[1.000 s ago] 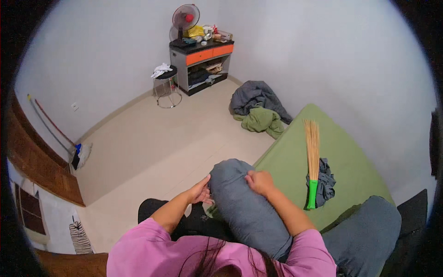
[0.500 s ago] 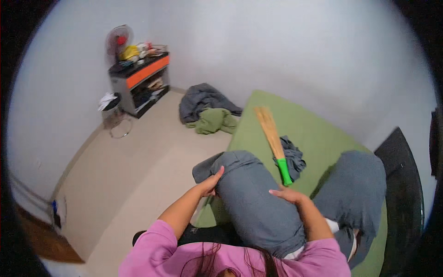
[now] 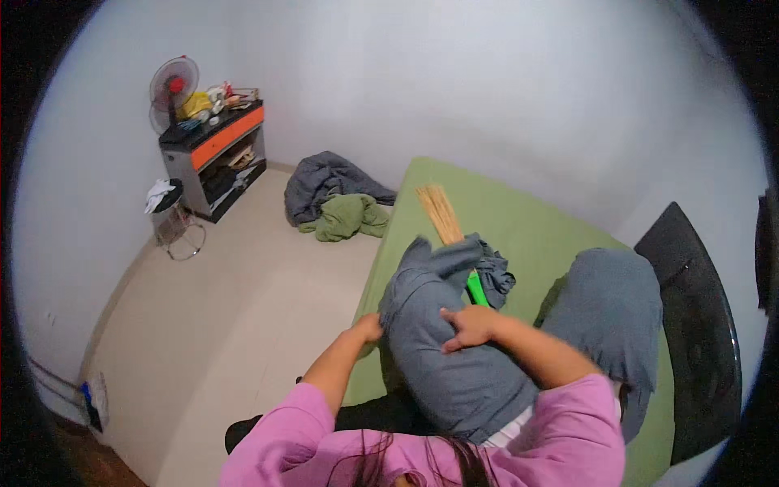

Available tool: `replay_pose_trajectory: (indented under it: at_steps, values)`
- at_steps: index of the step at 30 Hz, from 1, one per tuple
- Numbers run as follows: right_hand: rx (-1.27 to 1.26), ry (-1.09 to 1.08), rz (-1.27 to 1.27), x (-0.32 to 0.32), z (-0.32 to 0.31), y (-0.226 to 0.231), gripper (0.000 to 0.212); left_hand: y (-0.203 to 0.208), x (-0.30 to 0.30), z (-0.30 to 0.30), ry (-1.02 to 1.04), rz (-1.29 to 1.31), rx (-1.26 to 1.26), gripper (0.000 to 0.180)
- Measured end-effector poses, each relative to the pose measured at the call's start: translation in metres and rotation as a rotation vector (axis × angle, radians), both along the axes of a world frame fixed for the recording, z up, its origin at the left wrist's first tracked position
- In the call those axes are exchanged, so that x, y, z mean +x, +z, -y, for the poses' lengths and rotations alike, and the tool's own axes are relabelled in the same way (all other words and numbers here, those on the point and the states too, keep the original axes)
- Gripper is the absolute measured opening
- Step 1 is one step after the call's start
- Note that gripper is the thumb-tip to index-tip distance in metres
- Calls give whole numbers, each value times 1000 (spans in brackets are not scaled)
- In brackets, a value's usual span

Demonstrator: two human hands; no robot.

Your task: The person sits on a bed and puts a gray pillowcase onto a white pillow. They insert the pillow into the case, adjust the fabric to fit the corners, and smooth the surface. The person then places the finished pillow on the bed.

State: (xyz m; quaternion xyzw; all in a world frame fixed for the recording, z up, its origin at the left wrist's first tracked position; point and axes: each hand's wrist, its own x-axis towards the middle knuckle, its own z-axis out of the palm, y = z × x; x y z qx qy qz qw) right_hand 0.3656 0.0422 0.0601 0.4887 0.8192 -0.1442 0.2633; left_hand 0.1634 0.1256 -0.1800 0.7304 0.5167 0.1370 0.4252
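A pillow in a grey pillowcase (image 3: 454, 390) lies slanted across my lap and the bed, its white inner end showing near my body. Loose cloth at its far end stands up in folds. My left hand (image 3: 369, 327) is closed at the left edge of the pillowcase, its fingertips hidden. On top of the pillow rests my right hand (image 3: 472, 327), thumb and fingers spread. Just beyond lies a straw broom (image 3: 439, 213) with a green handle, partly covered by the pillowcase. A crumpled dark grey cloth (image 3: 497, 272) sits beside the broom.
Another grey-cased pillow (image 3: 608, 308) lies at the right on the green-sheeted bed (image 3: 527, 223), near a black headboard (image 3: 690, 325). Grey and green bedding (image 3: 337, 195) is heaped on the floor. At the far left are a stool (image 3: 170, 199), a shelf unit (image 3: 215, 146) and a fan (image 3: 174, 85).
The far end of the pillowcase has flared up and now covers part of the broom. My right hand has moved left over the pillow; my left hand has slid down its edge. The view has shifted right.
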Motion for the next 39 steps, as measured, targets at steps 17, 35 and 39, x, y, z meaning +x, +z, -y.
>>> replay_pose_trajectory:
  at_steps: [17,35,39]
  values:
    - [127,190,-104,-11,4,-27,64,139,78,-41,-39,-218,442,20]
    - [253,-167,-1163,60,-96,-156,21,100,4,30,331,225,971,19]
    - [-38,-279,-1361,60,-82,-156,28,69,6,28,445,489,517,18]
